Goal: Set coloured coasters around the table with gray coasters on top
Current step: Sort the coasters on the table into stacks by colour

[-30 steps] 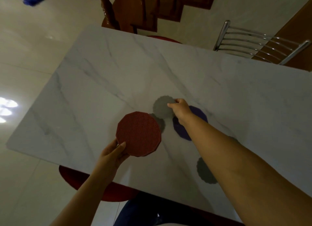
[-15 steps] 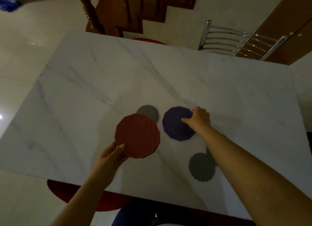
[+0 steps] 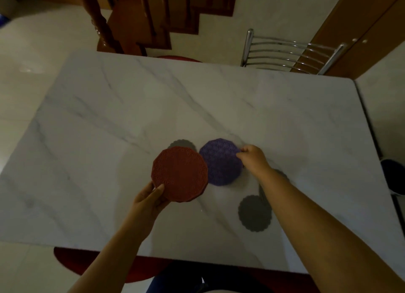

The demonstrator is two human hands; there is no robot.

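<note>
My left hand [image 3: 148, 201] holds a red coaster [image 3: 179, 173] by its near edge, just above the marble table [image 3: 109, 128]. A purple coaster [image 3: 220, 161] lies right of it, partly overlapped by the red one. My right hand [image 3: 252, 158] pinches the purple coaster's right edge. One gray scalloped coaster [image 3: 183, 143] peeks out behind the red coaster. Another gray coaster [image 3: 254, 212] lies flat near the front, left of my right forearm, and a further gray one [image 3: 281, 174] shows partly under that arm.
A chrome chair back [image 3: 289, 51] stands at the table's far right side. A red stool seat [image 3: 72, 262] sits under the near edge, another red seat [image 3: 178, 58] at the far edge. Wooden stairs [image 3: 140, 19] rise beyond the table.
My right hand left the gray coaster, moved right and took the purple coaster's edge. The view shifted, and the red coaster in my left hand now overlaps the purple one.
</note>
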